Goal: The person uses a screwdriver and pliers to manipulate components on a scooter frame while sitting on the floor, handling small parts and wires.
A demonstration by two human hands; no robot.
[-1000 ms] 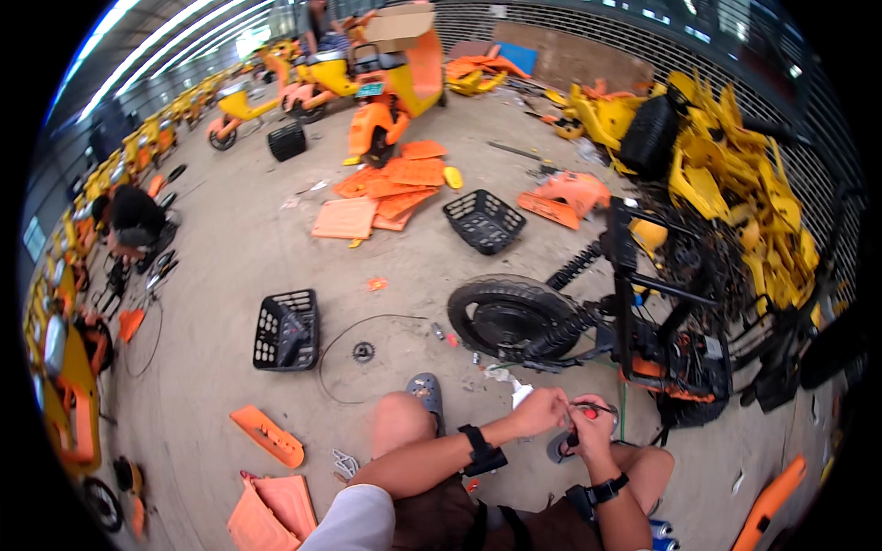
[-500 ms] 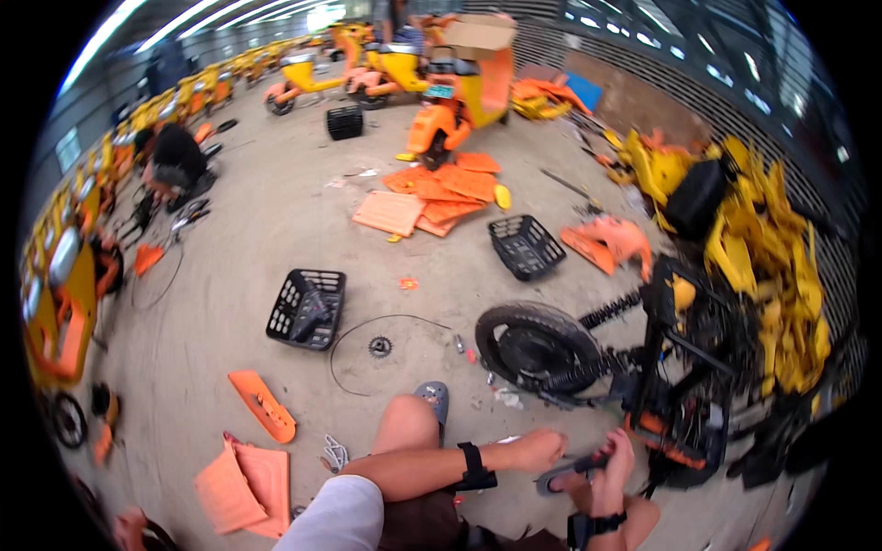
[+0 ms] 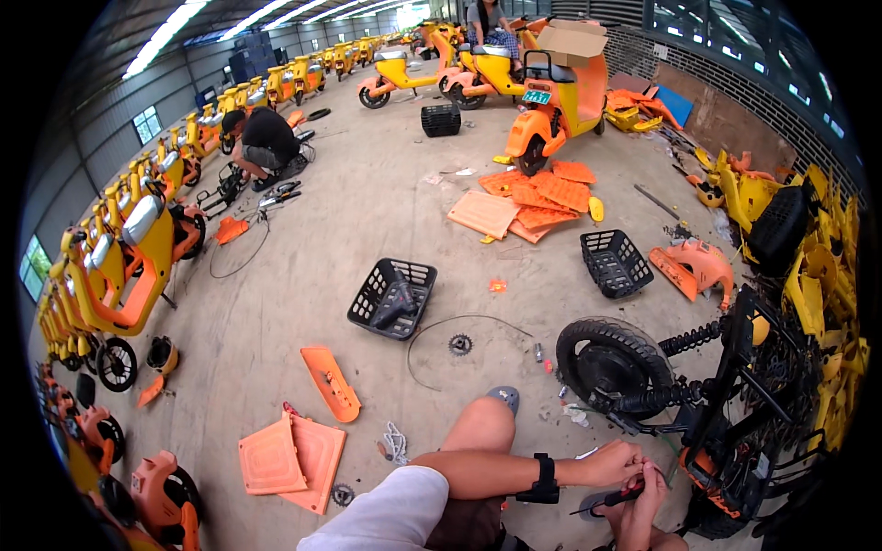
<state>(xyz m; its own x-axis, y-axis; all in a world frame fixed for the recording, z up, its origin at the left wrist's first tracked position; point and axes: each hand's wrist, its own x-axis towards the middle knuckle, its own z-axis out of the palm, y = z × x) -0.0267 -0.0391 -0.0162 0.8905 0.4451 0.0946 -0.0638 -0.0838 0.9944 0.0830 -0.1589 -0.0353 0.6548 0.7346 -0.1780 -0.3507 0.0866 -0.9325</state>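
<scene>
Over my bent knees, close beside the stripped scooter frame (image 3: 735, 386), my two hands nearly meet. My left hand (image 3: 611, 463) is closed in a fist, knuckles up, and its fingertips press together near the right thumb; what they hold is hidden. In my right hand (image 3: 647, 503) is a screwdriver (image 3: 627, 493) with a black and red handle, its thin dark shaft pointing left and down. The scooter's rear wheel (image 3: 614, 367) lies to the upper left of the frame, beyond my hands.
Ahead lie a black basket (image 3: 393, 298) holding a power drill (image 3: 397, 305), another black basket (image 3: 616, 264), a sprocket (image 3: 460, 344) and a curved cable (image 3: 411, 356). Orange panels (image 3: 292, 459) rest at left. Yellow body parts (image 3: 818, 294) pile up at right. A crouching person (image 3: 268, 142) works far left.
My view has swung left, so everything sits further right in it. My hands have come closer together, and the screwdriver in my right hand now shows more plainly.
</scene>
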